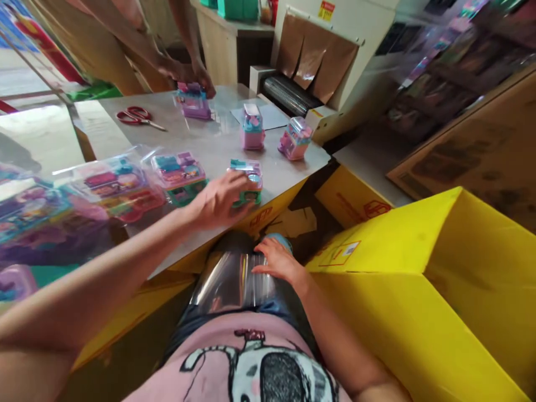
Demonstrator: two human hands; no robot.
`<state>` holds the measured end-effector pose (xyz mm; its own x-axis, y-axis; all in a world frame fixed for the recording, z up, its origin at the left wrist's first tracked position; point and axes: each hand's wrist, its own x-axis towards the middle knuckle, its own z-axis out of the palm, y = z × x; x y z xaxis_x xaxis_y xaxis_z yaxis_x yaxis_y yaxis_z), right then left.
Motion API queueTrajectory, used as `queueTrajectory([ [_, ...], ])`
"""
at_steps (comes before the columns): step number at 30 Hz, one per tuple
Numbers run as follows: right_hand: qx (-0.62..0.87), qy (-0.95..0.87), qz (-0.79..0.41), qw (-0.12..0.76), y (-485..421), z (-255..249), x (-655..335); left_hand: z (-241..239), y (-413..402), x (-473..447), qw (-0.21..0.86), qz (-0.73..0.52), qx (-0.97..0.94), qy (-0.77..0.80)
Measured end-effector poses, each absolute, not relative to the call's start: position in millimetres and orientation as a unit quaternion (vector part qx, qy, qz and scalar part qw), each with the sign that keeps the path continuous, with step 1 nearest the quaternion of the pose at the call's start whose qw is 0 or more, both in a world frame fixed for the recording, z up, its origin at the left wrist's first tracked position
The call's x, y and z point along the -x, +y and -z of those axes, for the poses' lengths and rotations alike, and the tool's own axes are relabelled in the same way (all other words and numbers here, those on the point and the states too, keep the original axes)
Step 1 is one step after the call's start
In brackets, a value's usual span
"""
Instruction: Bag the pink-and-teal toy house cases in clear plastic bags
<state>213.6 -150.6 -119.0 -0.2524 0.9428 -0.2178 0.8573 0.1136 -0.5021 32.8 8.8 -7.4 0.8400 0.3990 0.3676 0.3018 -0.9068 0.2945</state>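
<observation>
My left hand (220,199) reaches over the grey table (201,139) and closes on a small green and pink toy box (250,180) near the table's front edge. My right hand (278,262) lies on my lap, fingers flat on a stack of clear plastic film (232,282). Two pink toy boxes (252,127) (295,138) stand further back on the table. A flat packaged toy set (179,174) lies just left of my left hand.
Wrapped toy packs (113,187) pile up at the left. Red scissors (137,116) lie at the back. Another person's hands (188,72) hold a purple toy box (195,101). A shrink-wrap machine (310,67) stands behind. A yellow carton (439,290) is on my right.
</observation>
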Motion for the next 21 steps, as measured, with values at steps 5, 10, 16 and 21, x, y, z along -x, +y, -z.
queueTrajectory([
  [5,0.703,-0.68,-0.204,-0.043,-155.3,108.8,-198.1,102.6,-99.4,18.0,0.158,-0.086,-0.96,0.216],
  [10,0.757,-0.616,-0.208,-0.068,-159.4,109.4,-191.1,139.0,-120.3,35.8,0.151,-0.126,-0.937,0.29],
  [16,0.76,-0.605,-0.232,-0.047,-181.3,102.6,-213.4,130.8,-114.4,25.1,0.142,-0.146,-0.932,0.299],
  [21,0.775,-0.591,-0.222,0.014,-191.9,97.0,-215.7,139.7,-106.3,20.6,0.218,-0.114,-0.903,0.351],
])
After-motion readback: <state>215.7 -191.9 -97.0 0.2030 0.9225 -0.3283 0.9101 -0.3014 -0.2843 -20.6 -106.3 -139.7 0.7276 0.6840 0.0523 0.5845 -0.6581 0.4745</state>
